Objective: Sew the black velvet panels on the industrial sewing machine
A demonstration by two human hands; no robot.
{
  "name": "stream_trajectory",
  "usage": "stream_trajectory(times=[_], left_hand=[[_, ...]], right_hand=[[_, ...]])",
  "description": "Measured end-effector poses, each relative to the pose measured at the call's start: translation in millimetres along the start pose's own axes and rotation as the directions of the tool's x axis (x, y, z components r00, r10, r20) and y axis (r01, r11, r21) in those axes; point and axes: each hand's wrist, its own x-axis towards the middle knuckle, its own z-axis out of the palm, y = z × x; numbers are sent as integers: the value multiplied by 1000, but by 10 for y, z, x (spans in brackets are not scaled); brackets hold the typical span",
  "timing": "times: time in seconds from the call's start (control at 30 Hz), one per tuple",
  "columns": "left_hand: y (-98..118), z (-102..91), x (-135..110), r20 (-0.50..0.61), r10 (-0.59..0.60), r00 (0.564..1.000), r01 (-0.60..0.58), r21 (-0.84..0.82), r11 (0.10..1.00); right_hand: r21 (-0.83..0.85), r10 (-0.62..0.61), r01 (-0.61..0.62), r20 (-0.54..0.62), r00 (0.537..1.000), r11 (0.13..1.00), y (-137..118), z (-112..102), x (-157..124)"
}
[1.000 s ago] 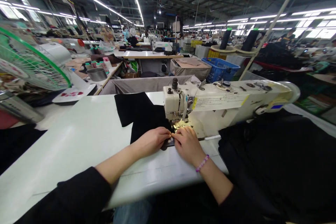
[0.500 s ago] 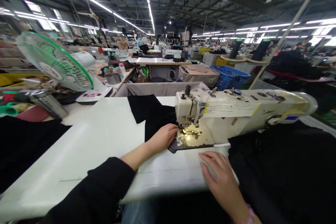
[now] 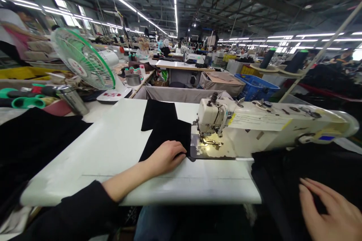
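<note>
A black fabric piece (image 3: pixel 166 131) lies on the white table to the left of the sewing machine (image 3: pixel 212 120). My left hand (image 3: pixel 166 156) rests at its near right edge, fingers curled and pressed together on the cloth. The fabric is apart from the needle area, where a lamp lights the metal plate (image 3: pixel 209 152). At the lower right, my right hand (image 3: pixel 330 207) is partly cut off by the frame, with thumb and fingers apart. It hovers over or touches the pile of black fabric (image 3: pixel 279 180); which of the two I cannot tell.
More black fabric (image 3: pixel 42 135) hangs over the table's left side. Beside it are a steel flask (image 3: pixel 72 99), thread cones (image 3: pixel 25 101) and a green-rimmed fan (image 3: pixel 83 60). A blue crate (image 3: pixel 257 86) stands behind the machine. A person (image 3: pixel 14 32) is at the far left.
My left hand and the black fabric have moved left, away from the machine's needle. My right hand has swung right from the table edge to the black pile. The view has turned slightly left.
</note>
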Motion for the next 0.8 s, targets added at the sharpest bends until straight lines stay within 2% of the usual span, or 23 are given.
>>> stream_trajectory(times=[0.07, 0.1, 0.2, 0.3, 0.4, 0.5, 0.63, 0.8], left_hand=[[-50, -56, 124, -66, -68, 996, 70, 41, 997], [-105, -63, 221, -90, -95, 991, 101, 59, 993], [-326, -1, 552, -74, -126, 989, 133, 102, 986], [-508, 139, 784, 13, -112, 994, 110, 132, 985], [-583, 268, 836, 64, -165, 984, 151, 187, 971], [-589, 339, 793, 74, -239, 968, 216, 236, 947], [-598, 376, 773, 71, -288, 955, 259, 273, 927], [-723, 384, 876, 32, -339, 940, 313, 307, 899]], right_hand=[[128, -80, 74, 48, 996, 989, -465, 153, 8], [229, -165, 140, 93, 982, 963, -722, 250, 14], [421, -424, 285, 287, 859, 861, -1419, 598, 25], [480, -526, 324, 378, 762, 815, -1852, 965, 43], [448, -518, 322, 437, 735, 834, -2027, 1240, 61], [418, -513, 336, 446, 734, 844, -2072, 1347, 30], [389, -524, 374, 421, 741, 842, -2096, 1298, -85], [398, -493, 331, 428, 758, 855, -2136, 1204, -223]])
